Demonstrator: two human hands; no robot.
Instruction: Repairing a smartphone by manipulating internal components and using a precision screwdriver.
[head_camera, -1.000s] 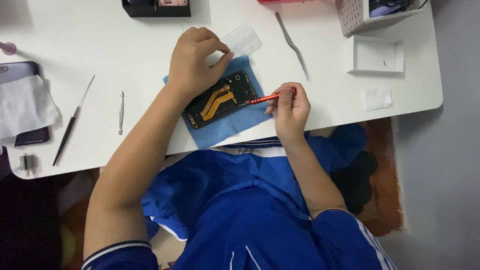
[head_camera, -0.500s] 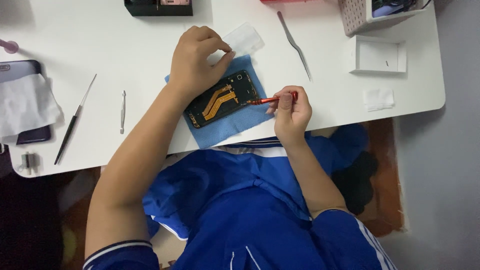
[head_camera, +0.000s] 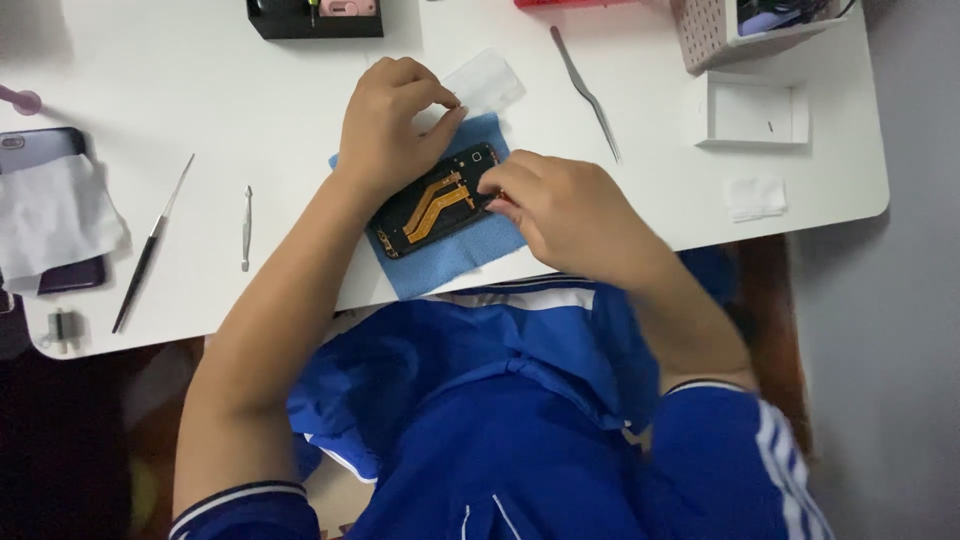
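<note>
Both grips pinch: left hand (head_camera: 385, 120) and right hand (head_camera: 560, 205) on flat black phone (head_camera: 435, 203) atop fuzzy blue cloth (head_camera: 450, 255)

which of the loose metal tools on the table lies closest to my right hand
The long bent tweezers, just beyond your right hand; the short tweezers and black probe lie far left.

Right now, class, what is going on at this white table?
A person in a blue top works on an opened phone that lies on a blue cloth on the white table. The left hand steadies the phone's far edge, and the right hand presses its fingertips at the phone's right side. Tweezers, a thin probe and a second phone under a white wipe lie untouched nearby.
</note>
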